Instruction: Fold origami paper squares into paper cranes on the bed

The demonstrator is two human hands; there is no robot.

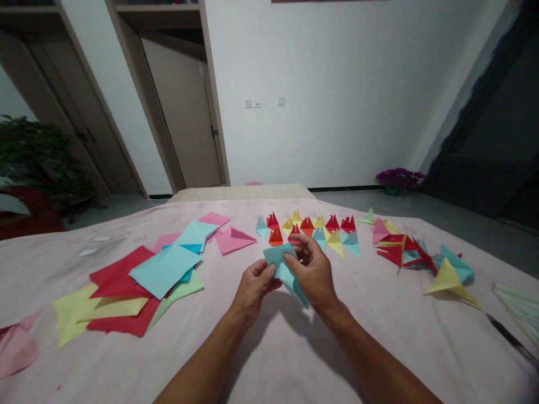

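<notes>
A light blue piece of folded paper [287, 272] is held above the table between both hands, its pointed end hanging down to the right. My left hand [257, 283] pinches its left side, thumb on top. On the right side, my right hand [315, 269] grips the upper part with thumb and fingers, partly covering it. Just beyond the hands stand rows of small folded paper birds [307, 225] in red, yellow, orange and light blue. My right hand hides part of the nearest ones.
Left lies a spread pile of coloured paper sheets [166, 272]. At right is a heap of folded paper pieces [404, 252], with a yellow one [450, 280] in front, then a dark pen-like object [511, 336]. A pink floral cloth [269, 365] covers the table.
</notes>
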